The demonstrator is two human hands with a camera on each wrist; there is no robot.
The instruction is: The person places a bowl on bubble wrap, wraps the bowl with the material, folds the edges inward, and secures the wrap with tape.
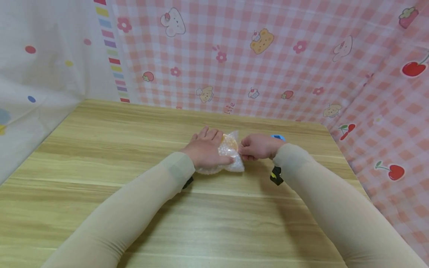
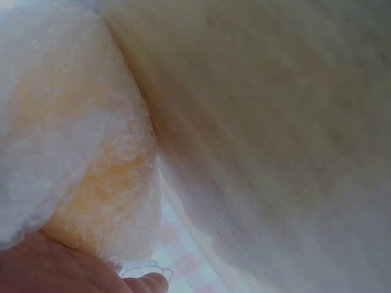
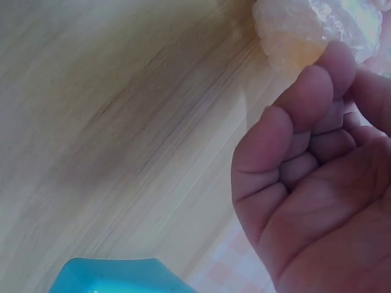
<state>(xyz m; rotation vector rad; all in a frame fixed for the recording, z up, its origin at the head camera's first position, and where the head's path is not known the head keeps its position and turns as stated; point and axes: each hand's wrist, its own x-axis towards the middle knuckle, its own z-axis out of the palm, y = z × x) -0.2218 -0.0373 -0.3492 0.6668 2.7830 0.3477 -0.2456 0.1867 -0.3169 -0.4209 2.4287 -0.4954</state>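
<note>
A bubble-wrapped bundle (image 1: 231,149) lies on the wooden table, with something orange-yellow showing through the clear wrap. My left hand (image 1: 206,149) rests across its left part, fingers fairly straight and thumb spread toward the right. The left wrist view shows the side of the bubble wrap (image 2: 79,122) close up, with part of the hand below it. At the bundle's right edge, my right hand (image 1: 256,146) has its fingers curled and pinches the wrap's edge between thumb and fingertips. In the right wrist view, the curled fingers (image 3: 266,143) stand beside the wrap (image 3: 317,30).
A blue object (image 1: 278,137) stands just behind my right wrist, mostly hidden; its blue top (image 3: 122,274) shows in the right wrist view. The wood-grain table (image 1: 83,149) meets a pink checked cloth (image 1: 201,56) behind and at the right, and a white cloth (image 1: 43,74) at the left.
</note>
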